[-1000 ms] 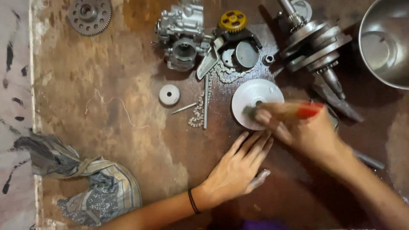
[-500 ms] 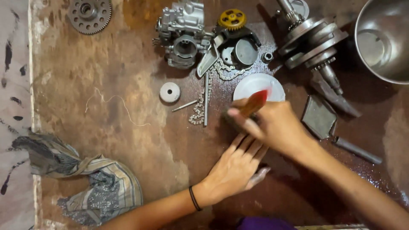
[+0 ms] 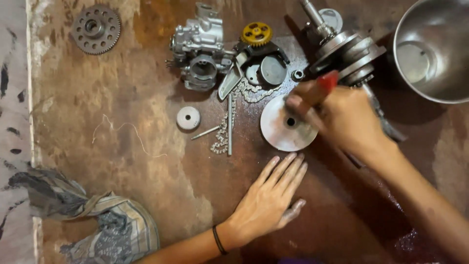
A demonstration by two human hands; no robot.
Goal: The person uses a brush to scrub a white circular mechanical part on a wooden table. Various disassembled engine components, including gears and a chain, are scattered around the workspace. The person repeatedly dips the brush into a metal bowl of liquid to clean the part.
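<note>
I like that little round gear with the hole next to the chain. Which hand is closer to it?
Left. The left hand lies flat below and right of the small round gear. The right hand is farther right, past the chain, over the metal disc.

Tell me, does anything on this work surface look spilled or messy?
Yes. A wet, shiny patch darkens the board under the right forearm, like spilled liquid. A chain lies loosely heaped among the engine parts, and a crumpled rag sits at the lower left.
</note>
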